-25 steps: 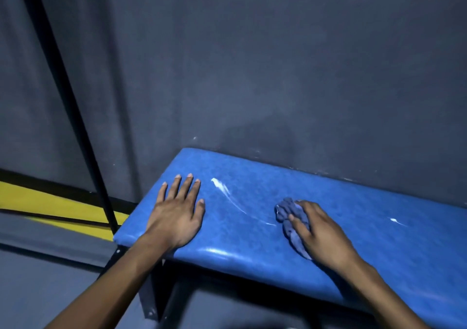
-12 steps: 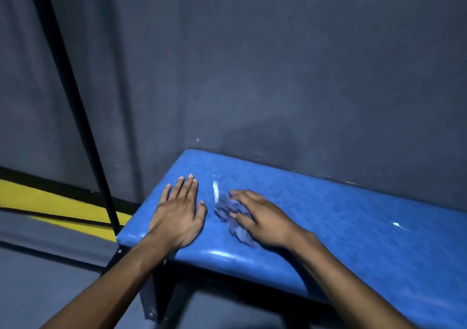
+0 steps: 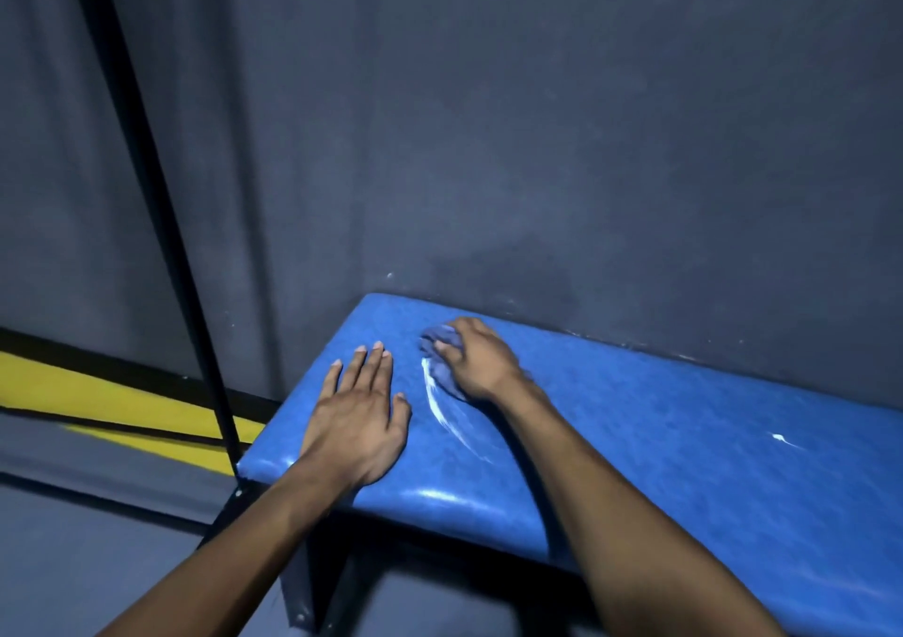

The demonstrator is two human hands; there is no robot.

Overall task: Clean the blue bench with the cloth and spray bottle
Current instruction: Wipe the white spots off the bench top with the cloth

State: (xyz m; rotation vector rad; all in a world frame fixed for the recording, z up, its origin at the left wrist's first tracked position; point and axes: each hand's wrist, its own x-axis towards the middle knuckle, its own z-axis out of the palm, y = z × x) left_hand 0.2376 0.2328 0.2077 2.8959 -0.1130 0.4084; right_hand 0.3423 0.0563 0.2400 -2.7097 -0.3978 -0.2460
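Two bare hands on one padded bench, catalogued from left to right.

At nine o'clock we note a yellow floor stripe (image 3: 97, 392) edged in black, crossed by a thin black metal pole (image 3: 161, 226) that slants up toward eleven o'clock.

Our left hand (image 3: 359, 421) lies flat on the glossy blue vinyl bench seat (image 3: 659, 441), near its left end; fingers straight and slightly spread, pointing to twelve o'clock, holding nothing.

Just to its right, at one o'clock from it, we record a curved white streak (image 3: 440, 406) of wet shine on the vinyl, running from the cloth down toward five o'clock.

Our right hand (image 3: 481, 360) sits near the back edge of the seat, fingers curled over a crumpled blue-purple cloth (image 3: 435, 348) and pressing it to the bench; the cloth shows at the fingertips and under the palm's left side. The two hands are near each other, not touching.

Further right, at three o'clock, a small white fleck (image 3: 779, 437) marks the seat.

Behind everything, from ten to two o'clock, stands a dark grey wall (image 3: 537, 123), meeting the bench's far edge.
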